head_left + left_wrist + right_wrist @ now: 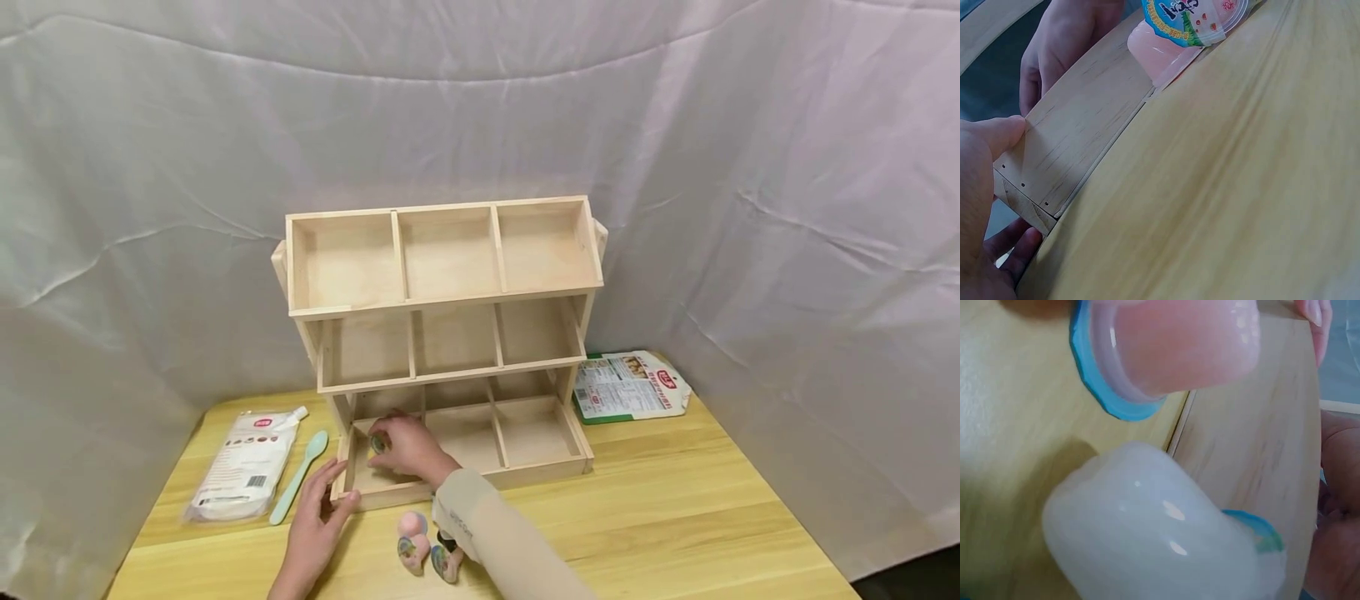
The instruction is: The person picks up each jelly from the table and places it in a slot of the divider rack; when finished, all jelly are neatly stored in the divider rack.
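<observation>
A three-tier wooden rack (468, 481) with divided trays stands on the table. My right hand (415, 450) reaches into the bottom tray's left compartment and pinches a jelly cup (380, 442) with a printed lid. My left hand (313, 527) grips the bottom tray's front left corner, its thumb (1004, 134) on the front board and its fingers round the side. Several jelly cups lie on the table before the rack, among them a pink one (412, 524), one with a printed lid (413, 553) and another beside my sleeve (447, 563). A whitish cup (1141, 525) shows close in the right wrist view.
To the left lie a white pouch (247, 467) with a spout and a pale green spoon (294, 486). A white and green package (632, 386) lies to the rack's right. Grey cloth (465, 125) hangs behind and at the sides of the wooden table (675, 533).
</observation>
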A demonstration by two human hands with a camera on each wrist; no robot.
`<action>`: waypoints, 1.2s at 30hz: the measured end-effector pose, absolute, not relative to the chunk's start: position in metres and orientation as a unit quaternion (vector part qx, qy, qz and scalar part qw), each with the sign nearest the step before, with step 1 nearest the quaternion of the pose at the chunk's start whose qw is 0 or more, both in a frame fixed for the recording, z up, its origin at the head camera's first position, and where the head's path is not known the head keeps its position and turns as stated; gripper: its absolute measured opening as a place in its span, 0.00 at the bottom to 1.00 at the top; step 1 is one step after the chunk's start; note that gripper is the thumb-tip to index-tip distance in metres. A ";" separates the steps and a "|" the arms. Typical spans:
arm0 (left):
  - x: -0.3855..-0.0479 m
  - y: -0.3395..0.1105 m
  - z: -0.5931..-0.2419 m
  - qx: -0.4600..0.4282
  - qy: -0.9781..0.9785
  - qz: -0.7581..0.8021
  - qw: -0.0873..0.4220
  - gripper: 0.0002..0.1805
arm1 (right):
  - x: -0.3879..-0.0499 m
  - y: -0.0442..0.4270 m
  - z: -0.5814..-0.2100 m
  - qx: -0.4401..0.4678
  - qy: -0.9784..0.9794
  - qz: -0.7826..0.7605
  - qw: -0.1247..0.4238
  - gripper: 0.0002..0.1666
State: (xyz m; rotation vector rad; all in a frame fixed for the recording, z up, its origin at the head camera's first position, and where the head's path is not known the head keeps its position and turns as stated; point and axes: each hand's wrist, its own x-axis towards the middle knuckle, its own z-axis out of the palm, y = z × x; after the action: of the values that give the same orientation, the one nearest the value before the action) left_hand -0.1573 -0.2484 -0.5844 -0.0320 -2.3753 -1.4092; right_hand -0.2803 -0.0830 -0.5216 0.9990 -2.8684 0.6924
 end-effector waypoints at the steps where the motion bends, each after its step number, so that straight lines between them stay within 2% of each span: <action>1: -0.157 -0.248 -0.584 -0.012 -0.845 -0.501 0.189 0.26 | -0.281 -0.084 -0.522 0.322 -0.921 0.219 0.016 0.27; 15: -0.158 -0.247 -0.587 -0.008 -0.842 -0.502 0.199 0.27 | -0.286 -0.090 -0.533 0.329 -0.924 0.187 0.051 0.28; 36: -0.158 -0.249 -0.585 -0.004 -0.844 -0.501 0.188 0.27 | -0.287 -0.088 -0.532 0.355 -0.913 0.197 0.052 0.31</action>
State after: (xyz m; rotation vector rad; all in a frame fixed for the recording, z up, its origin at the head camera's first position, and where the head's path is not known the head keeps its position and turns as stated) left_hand -0.1580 -0.2486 -0.5847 -0.0125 -2.3755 -1.4103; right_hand -0.2872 -0.0880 -0.5324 1.0783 -2.7754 0.5989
